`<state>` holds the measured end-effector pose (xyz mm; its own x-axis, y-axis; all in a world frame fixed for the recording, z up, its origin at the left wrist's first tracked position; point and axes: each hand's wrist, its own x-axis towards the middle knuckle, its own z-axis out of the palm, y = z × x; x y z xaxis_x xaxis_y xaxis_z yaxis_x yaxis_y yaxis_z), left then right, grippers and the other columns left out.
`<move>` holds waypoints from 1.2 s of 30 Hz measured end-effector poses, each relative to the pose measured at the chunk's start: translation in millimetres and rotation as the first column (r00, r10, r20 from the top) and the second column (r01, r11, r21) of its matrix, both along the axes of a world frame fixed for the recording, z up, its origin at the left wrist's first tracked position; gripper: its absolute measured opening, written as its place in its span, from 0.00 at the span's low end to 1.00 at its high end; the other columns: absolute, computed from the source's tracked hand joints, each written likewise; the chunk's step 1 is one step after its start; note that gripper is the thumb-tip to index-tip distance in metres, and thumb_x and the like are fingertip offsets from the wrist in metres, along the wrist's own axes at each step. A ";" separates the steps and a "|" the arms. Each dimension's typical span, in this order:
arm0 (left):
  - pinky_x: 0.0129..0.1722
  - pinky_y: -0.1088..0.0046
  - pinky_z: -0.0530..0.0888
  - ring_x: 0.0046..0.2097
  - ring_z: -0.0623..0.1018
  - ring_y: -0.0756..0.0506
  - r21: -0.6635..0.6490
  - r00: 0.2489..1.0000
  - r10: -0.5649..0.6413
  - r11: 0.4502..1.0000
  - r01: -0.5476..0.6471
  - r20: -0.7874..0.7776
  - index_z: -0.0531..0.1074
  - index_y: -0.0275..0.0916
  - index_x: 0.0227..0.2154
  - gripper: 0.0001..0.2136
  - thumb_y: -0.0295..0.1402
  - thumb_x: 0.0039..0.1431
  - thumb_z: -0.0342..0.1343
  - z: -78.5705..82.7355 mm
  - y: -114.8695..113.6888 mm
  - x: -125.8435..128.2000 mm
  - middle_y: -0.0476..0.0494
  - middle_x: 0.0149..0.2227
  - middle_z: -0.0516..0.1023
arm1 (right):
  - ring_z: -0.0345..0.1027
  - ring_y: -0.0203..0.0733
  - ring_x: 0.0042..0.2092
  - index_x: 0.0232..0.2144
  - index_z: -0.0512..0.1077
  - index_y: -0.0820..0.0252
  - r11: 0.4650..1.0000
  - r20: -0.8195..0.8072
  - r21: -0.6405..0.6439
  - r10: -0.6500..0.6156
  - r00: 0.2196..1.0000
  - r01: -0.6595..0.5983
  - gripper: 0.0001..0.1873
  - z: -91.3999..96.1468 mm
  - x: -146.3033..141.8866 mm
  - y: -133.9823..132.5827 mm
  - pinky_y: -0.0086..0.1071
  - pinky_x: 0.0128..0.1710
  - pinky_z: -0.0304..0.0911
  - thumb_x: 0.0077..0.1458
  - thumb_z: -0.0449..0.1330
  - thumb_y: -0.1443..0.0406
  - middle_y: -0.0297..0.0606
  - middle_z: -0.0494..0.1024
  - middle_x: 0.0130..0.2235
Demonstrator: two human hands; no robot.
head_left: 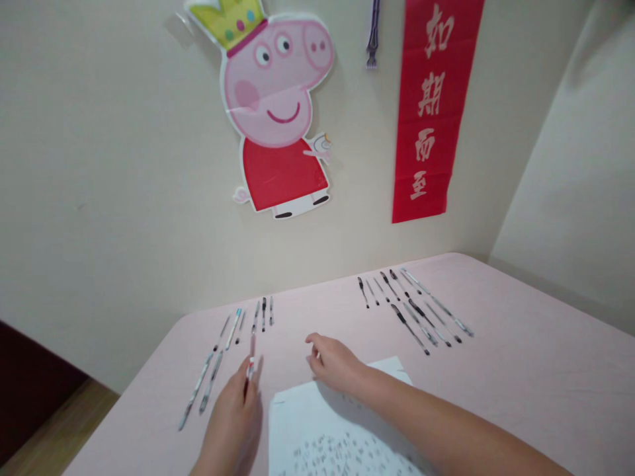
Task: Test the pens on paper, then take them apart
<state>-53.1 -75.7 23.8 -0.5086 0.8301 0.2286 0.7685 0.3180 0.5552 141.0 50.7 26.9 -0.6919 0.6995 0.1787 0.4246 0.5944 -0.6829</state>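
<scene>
My left hand grips a slim pen with a red-and-white band, its end pointing toward the wall. Just beyond it lies a left group of pens, among them a white pen with a blue end and a black-capped pen. Over the far edge of a handwritten sheet of paper reaches my right hand. Its fingers are loosely bent and apart, with nothing seen between them. My right forearm covers part of the paper.
A second group of several pens, including a black pen, lies at the far right of the pink table. The wall behind carries a cartoon pig cutout, a red banner and a purple strap.
</scene>
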 end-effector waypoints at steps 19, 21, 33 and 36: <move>0.33 0.69 0.70 0.32 0.77 0.44 -0.361 0.869 0.057 0.895 -0.263 -0.492 0.68 0.29 0.48 0.19 0.27 0.62 0.35 -3.2 -13.5 -49.1 0.34 0.37 0.71 | 0.71 0.49 0.46 0.54 0.61 0.74 0.896 0.531 0.295 -0.442 0.723 0.331 0.25 1.5 42.0 122.8 0.36 0.41 0.64 0.52 0.47 0.78 0.61 0.74 0.43; 0.31 0.69 0.70 0.31 0.76 0.45 -0.335 0.863 0.073 0.903 -0.270 -0.500 0.67 0.30 0.49 0.19 0.28 0.62 0.36 -4.7 -13.0 -49.5 0.35 0.37 0.70 | 0.71 0.49 0.46 0.53 0.63 0.72 0.924 0.523 0.274 -0.376 0.765 0.267 0.24 2.2 28.0 110.0 0.35 0.41 0.63 0.52 0.48 0.77 0.59 0.75 0.43; 0.31 0.70 0.68 0.31 0.75 0.46 -0.342 0.868 0.066 0.902 -0.262 -0.492 0.68 0.35 0.49 0.19 0.30 0.63 0.36 -4.6 -12.1 -49.5 0.40 0.36 0.68 | 0.74 0.54 0.39 0.37 0.73 0.66 0.959 0.450 0.072 0.215 0.867 -0.275 0.15 24.9 -105.9 -39.2 0.39 0.32 0.69 0.47 0.55 0.65 0.52 0.79 0.36; 0.32 0.71 0.68 0.32 0.75 0.46 -0.319 0.870 0.067 0.914 -0.249 -0.488 0.69 0.36 0.49 0.19 0.31 0.63 0.37 -7.1 -13.4 -51.1 0.40 0.36 0.68 | 0.74 0.54 0.39 0.37 0.73 0.67 0.946 0.443 0.075 0.252 0.861 -0.315 0.14 25.2 -131.5 -58.0 0.41 0.33 0.70 0.47 0.55 0.66 0.52 0.78 0.38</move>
<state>-104.3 -89.2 16.7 -0.5521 0.8165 0.1690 0.8256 0.5636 -0.0255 9.5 -7.2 52.1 -0.8875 0.4511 -0.0942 0.4511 0.8086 -0.3777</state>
